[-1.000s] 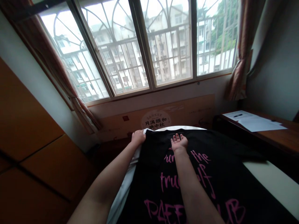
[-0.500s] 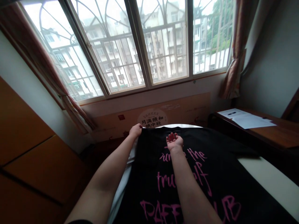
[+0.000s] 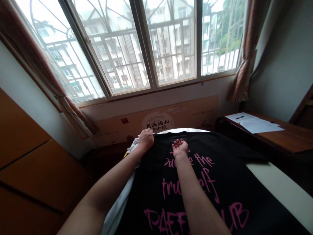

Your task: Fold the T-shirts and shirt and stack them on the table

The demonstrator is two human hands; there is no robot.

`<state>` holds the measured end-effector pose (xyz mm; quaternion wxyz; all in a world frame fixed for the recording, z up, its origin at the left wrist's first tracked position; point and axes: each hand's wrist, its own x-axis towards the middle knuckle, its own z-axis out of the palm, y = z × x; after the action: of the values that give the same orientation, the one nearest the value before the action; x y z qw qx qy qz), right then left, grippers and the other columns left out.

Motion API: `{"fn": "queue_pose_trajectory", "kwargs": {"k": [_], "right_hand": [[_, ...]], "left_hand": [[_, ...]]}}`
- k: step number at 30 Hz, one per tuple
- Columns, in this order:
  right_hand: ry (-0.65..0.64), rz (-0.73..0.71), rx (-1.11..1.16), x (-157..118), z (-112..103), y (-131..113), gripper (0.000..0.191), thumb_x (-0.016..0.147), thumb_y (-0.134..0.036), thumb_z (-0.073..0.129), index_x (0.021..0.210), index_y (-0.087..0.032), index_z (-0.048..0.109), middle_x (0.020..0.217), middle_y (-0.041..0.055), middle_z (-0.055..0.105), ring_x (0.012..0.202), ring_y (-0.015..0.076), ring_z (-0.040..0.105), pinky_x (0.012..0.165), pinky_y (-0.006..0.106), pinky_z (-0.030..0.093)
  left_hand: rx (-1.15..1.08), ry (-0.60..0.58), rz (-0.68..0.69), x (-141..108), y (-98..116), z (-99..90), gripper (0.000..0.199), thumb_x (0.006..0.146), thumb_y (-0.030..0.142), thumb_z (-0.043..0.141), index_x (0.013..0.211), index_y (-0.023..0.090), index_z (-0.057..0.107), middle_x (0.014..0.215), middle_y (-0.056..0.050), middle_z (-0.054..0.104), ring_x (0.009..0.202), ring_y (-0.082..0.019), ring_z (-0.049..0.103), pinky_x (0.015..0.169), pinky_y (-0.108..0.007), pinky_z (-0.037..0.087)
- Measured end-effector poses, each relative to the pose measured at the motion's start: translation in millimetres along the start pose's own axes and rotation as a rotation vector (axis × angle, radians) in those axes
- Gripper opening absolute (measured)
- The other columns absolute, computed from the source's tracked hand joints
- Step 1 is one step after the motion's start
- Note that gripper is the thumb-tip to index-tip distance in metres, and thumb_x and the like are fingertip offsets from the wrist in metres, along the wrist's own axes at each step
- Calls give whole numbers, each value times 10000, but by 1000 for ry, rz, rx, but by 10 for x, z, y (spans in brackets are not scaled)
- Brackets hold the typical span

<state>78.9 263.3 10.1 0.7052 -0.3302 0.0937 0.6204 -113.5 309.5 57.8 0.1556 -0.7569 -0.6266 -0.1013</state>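
A black T-shirt (image 3: 151, 176) with pink lettering lies spread over a white round table (image 3: 278, 186). At the shirt's far left corner, my left hand (image 3: 146, 139) is closed on the black fabric. My right hand (image 3: 180, 148) rests palm up over the upper middle of the shirt, its fingers apart and slightly curled, holding nothing. White cloth (image 3: 134, 145) shows just left of my left hand, and pale cloth (image 3: 118, 204) hangs along the shirt's left side.
On the right is a brown wooden desk (image 3: 297, 138) with white papers (image 3: 261, 124) and a dark pen (image 3: 240, 117). Orange cabinets (image 3: 29, 176) stand at the left. Beyond the table, a printed cardboard panel (image 3: 190, 114) leans below the barred window.
My left hand has moved slightly right and inward with the shirt's edge, and white cloth has come into view beside it. My right hand keeps nearly the same place on the shirt.
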Motion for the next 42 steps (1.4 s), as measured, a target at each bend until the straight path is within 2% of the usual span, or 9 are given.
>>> {"fn": "queue_pose_trajectory", "kwargs": {"k": [3, 7, 14, 17, 22, 26, 30, 37, 42], "right_hand": [[-15, -15, 1, -21, 13, 4, 195, 799, -163, 441, 941, -257, 536, 762, -47, 636, 654, 113, 622, 787, 314, 530], [-44, -45, -32, -40, 15, 10, 217, 800, -163, 431, 959, -255, 544, 791, -48, 638, 679, 103, 627, 812, 308, 525], [-119, -131, -245, -47, 36, 66, 234, 754, -118, 536, 923, -247, 633, 704, -70, 585, 672, 105, 558, 866, 312, 492], [-152, -106, -346, -59, 51, 120, 205, 734, -100, 564, 849, -233, 669, 686, -56, 572, 683, 119, 535, 871, 373, 499], [-182, -49, -437, -63, 33, 190, 173, 769, -156, 580, 878, -248, 678, 857, -3, 634, 832, 164, 567, 841, 454, 523], [-228, -7, -506, -60, 8, 255, 133, 796, -205, 590, 886, -250, 676, 935, 36, 635, 870, 191, 578, 713, 398, 560], [-313, 5, -635, -31, -9, 349, 106, 776, -258, 637, 870, -246, 686, 820, 19, 649, 755, 172, 580, 617, 319, 551], [-417, -147, -963, 103, -66, 482, 133, 583, -80, 695, 629, -204, 701, 506, -33, 573, 579, 155, 565, 570, 277, 513], [-393, -365, -1055, 193, -89, 451, 229, 550, 3, 659, 605, -218, 678, 643, -11, 660, 814, 205, 669, 818, 311, 541]], "left_hand": [[58, -75, 88, -178, 99, 156, 576, 939, 453, 451, 1406, 121, 515, 1512, -172, 473, 1440, -317, 346, 1205, -448, 193], [131, -138, 91, -281, 106, 335, 735, 895, 513, 512, 1498, 105, 411, 1598, -207, 320, 1504, -367, 205, 1211, -541, 93], [156, -141, 115, -279, 78, 335, 751, 900, 611, 460, 1515, 183, 407, 1610, -161, 318, 1512, -373, 179, 1208, -553, 87], [100, -84, 133, -285, 33, 299, 639, 967, 507, 379, 1509, 171, 406, 1601, -145, 346, 1502, -315, 241, 1217, -507, 141], [84, -82, 132, -263, -74, 260, 569, 982, 314, 333, 1491, 73, 410, 1562, -159, 413, 1470, -267, 328, 1213, -422, 223], [89, -96, 147, -248, -104, 263, 570, 970, 308, 361, 1489, 78, 414, 1562, -158, 411, 1473, -275, 322, 1212, -434, 229], [99, -103, 149, -255, -98, 259, 571, 977, 326, 359, 1493, 87, 411, 1564, -161, 406, 1476, -286, 315, 1212, -457, 228], [124, -125, 152, -262, -105, 258, 592, 990, 363, 356, 1509, 80, 384, 1579, -164, 378, 1485, -286, 297, 1219, -447, 209], [147, -139, 154, -291, -81, 256, 637, 984, 433, 389, 1532, 112, 350, 1599, -164, 340, 1498, -304, 258, 1219, -467, 181]]}}
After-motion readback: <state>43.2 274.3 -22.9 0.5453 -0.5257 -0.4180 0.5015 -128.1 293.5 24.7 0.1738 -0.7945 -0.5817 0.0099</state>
